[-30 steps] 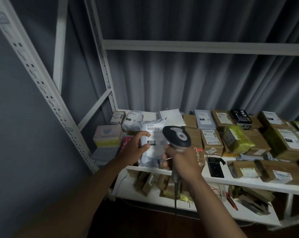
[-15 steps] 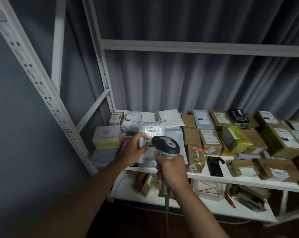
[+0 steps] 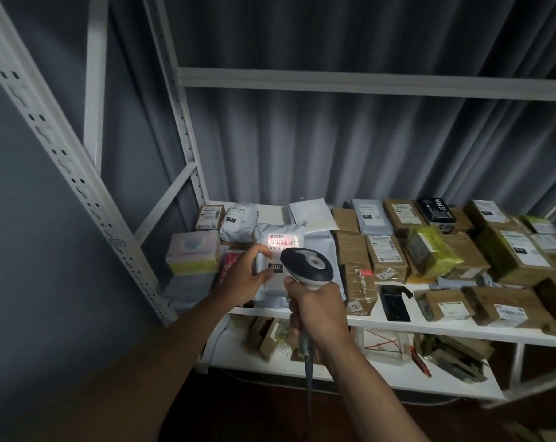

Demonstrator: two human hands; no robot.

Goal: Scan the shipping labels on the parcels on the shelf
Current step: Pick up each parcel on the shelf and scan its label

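While the left hand [image 3: 249, 275] pinches the white poly mailer [image 3: 278, 250] upright at the shelf's [image 3: 429, 328] left front edge, the right hand [image 3: 318, 314] is fisted on the barcode scanner [image 3: 307, 267], red beam on the label [image 3: 281, 241]: scan underway. Next prob: set it down, take a pkg further right.
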